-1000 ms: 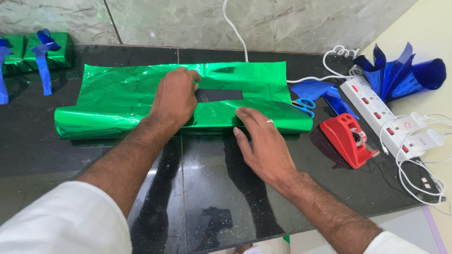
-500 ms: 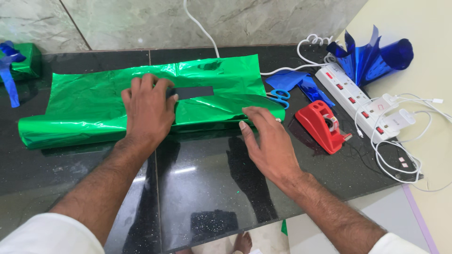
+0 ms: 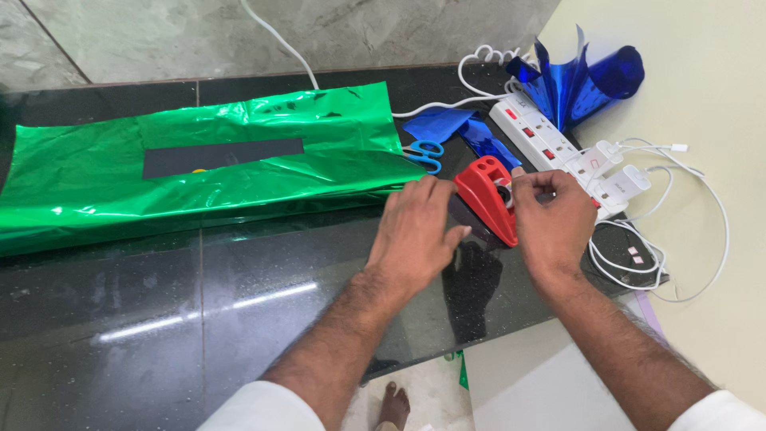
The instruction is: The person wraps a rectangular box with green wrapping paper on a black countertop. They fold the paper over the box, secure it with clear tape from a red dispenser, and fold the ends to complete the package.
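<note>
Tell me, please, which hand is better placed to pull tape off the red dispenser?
Probably the right hand: its fingertips sit at the tape roll on the red dispenser. The left hand rests against the dispenser's near side, steadying it.

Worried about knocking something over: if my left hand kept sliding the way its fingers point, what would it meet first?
The left hand already touches the red tape dispenser; beyond it probably the white power strip, though depth is unclear.
</note>
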